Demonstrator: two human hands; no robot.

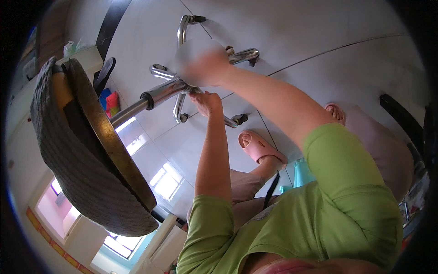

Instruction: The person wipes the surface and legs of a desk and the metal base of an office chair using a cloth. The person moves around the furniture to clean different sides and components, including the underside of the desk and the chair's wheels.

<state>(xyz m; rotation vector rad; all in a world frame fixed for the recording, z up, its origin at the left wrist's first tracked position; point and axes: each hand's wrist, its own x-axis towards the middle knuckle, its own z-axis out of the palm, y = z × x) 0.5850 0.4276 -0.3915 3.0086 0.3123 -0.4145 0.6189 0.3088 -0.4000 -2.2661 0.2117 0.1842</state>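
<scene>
A swivel stool leans across the left half of the view. Its round seat (85, 164) has a grey ribbed fabric cover, and the metal rim (109, 137) of its underside shows. From there a chrome post (164, 92) runs to a base of several chrome legs (183, 30) with casters. My left hand (208, 102) grips a leg close to the hub, its fingertips partly hidden. My right hand (208, 65) is just beyond, over the hub and legs. A round blurred patch covers it, so its fingers and anything in them cannot be made out.
Pale floor tiles (328, 78) surround the base. My foot in a pink slipper (261, 147) is close to one caster; the other slipper (335, 113) is further right. A turquoise plastic object (303, 173) stands beside my leg. Red and blue items (111, 101) lie behind the post.
</scene>
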